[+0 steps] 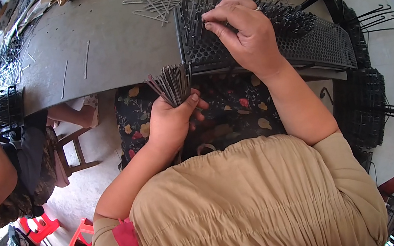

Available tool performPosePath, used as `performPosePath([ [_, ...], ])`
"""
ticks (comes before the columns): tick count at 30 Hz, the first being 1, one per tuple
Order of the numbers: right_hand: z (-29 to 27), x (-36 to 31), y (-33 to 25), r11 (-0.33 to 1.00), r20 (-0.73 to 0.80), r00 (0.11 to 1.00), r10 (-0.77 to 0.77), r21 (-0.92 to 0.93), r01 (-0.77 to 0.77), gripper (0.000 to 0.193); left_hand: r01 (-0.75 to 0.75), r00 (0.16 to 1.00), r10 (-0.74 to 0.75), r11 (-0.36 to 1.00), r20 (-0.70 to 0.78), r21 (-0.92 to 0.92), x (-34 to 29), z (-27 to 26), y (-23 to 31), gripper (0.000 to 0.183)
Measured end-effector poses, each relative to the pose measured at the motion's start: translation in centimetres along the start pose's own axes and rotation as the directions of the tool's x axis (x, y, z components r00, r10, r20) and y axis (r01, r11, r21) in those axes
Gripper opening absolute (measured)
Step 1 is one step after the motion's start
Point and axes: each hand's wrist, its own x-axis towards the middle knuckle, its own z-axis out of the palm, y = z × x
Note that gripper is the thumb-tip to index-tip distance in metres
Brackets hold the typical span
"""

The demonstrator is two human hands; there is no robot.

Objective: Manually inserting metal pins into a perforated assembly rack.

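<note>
Head view, looking down past a tan gathered top at two bare hands. The left hand [169, 122] is wrapped around a bundle of thin, dark metal rods [176, 84], its fingers clamped on the lower part. The bundle stands roughly upright, fanning a little at the top, just beside the near edge of a grey-brown bench [114, 43] and above a black floral cloth [129, 110] over the lap.

The right hand [247, 34] is raised over a long black basket of perforated metal [314, 52], packed with short dark metal pieces [288, 17]. Its thumb and forefinger meet at the tips; whether they pinch a rod cannot be told.

Beyond the basket's left end, loose grey rods [151, 1] lie scattered on the bench. Two single rods [64, 79] lie apart, toward the left. At far left, another person's arm [1, 160] reaches up to a dark bunch of rods [4, 111]. Red plastic stools [41, 228] stand on the floor below.
</note>
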Motion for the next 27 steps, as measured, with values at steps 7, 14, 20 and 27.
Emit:
performPosePath([
  [7,-0.4,-0.2,0.4,0.998,0.005,1.000,-0.007,-0.055,0.008,0.025,0.004,1.000,-0.003,1.000,0.020,-0.021,0.2,0.5,-0.1,0.011],
  [14,0.0,0.1,-1.1,0.981,0.069,0.987,-0.143,-0.125,0.151,0.034,0.002,1.000,-0.002,0.998,0.002,-0.070,0.3,0.8,-0.5,0.011],
  [20,0.6,0.0,0.1,0.979,0.043,0.996,-0.082,-0.184,0.088,0.023,-0.014,1.000,0.014,0.998,0.001,-0.069,0.1,0.5,-0.7,0.012],
  [27,0.0,-0.9,-1.9,0.999,-0.009,1.000,-0.006,-0.046,0.006,0.020,-0.034,0.999,0.034,0.993,0.004,-0.110,-0.2,0.4,-0.7,0.013],
])
